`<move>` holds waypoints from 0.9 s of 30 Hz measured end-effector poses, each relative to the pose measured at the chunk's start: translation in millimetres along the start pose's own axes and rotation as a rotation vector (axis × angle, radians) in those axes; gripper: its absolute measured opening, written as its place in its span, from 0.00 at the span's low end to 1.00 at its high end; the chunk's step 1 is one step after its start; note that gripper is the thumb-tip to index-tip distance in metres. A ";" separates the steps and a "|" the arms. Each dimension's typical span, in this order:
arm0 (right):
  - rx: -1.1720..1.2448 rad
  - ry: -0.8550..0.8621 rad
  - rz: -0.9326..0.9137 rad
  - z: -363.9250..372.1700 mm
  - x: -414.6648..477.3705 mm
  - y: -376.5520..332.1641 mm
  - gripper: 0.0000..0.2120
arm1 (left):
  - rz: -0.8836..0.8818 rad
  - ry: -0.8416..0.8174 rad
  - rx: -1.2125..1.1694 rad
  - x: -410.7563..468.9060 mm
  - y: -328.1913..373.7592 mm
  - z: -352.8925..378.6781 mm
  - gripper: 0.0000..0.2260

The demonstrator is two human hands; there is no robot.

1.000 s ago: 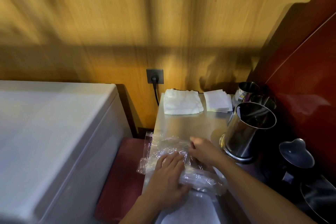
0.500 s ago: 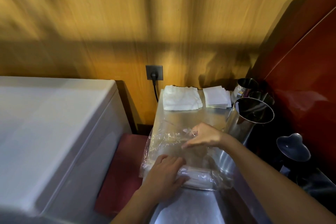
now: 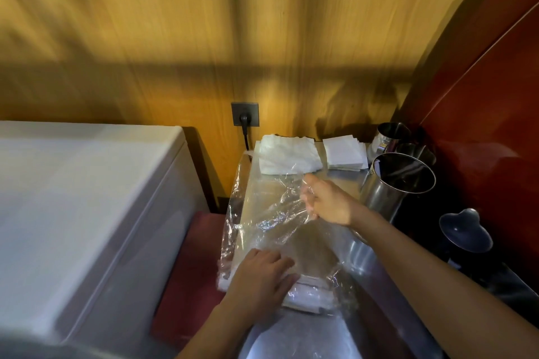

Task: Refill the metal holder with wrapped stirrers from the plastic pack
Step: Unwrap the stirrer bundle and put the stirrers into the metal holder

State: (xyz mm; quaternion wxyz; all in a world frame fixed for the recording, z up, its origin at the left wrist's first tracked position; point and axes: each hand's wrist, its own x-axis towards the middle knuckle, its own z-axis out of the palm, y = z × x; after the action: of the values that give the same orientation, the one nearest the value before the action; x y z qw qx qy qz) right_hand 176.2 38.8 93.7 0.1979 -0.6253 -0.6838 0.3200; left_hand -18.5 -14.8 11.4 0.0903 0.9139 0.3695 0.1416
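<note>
head view: the step in hand looks like opening the plastic pack [image 3: 271, 221], not yet the refilling. the pack lies on the steel tabletop [image 3: 344, 183], its clear film stretched up and away from the near end. the left hand [image 3: 259, 280] lies flat on the near end, palm down, pinning the bundle of wrapped stirrers [image 3: 309, 296] against the tabletop; its grip is a spread press rather than a pinch. the right hand [image 3: 326, 201] is raised over the far part of the pack with its fingers closed on a fold of the film, pulling it toward the wall. whether the mouth of the pack is already open there i cannot tell, since the film is clear and creased.

the metal holder [image 3: 393, 183] stands just right of the right hand, tilted, its mouth dark and apparently empty (two smaller steel cups sit behind it). folded white cloths [image 3: 287, 157] and a stack of paper napkins [image 3: 344, 153] lie by the wall, apart from the pack.

next, i judge, the film must be parted enough for a hand to reach the stirrers, then a bunch drawn out and stood in the holder.
</note>
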 end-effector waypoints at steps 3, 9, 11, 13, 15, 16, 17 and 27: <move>-0.003 0.099 0.031 -8.9 5.2 -5.4 0.05 | 0.029 0.035 -0.056 -1.8 0.2 -1.3 0.11; -0.011 0.224 -0.008 -35.5 16.1 -17.4 0.07 | 0.053 0.016 -0.096 -6.5 -1.1 1.2 0.13; -0.028 0.226 -0.053 -43.2 16.1 -21.2 0.05 | 0.049 0.016 -0.098 -9.1 -0.7 1.9 0.17; -0.039 0.232 -0.080 -47.2 14.2 -25.4 0.05 | 0.124 0.031 -0.070 -10.4 -1.0 3.8 0.16; -0.018 0.216 -0.093 -48.2 11.8 -29.1 0.03 | 0.163 0.021 -0.067 -12.1 -0.1 2.4 0.13; -0.009 0.209 -0.097 -48.3 10.5 -31.1 0.04 | 0.160 0.006 -0.084 -12.2 -0.1 0.5 0.13; -0.004 0.205 -0.102 -48.3 9.0 -32.9 0.05 | 0.149 0.004 -0.111 -11.2 0.6 -3.4 0.13; -0.121 0.123 -0.227 -54.4 -5.4 -58.0 0.09 | 0.271 0.469 -0.011 80.8 25.8 -156.0 0.29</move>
State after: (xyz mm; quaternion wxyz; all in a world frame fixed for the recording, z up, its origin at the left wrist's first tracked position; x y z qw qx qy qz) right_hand 171.2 43.1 173.1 0.2363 -0.5732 -0.7547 0.2147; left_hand 2.9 32.9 181.0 -0.0127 0.8969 0.2538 0.3621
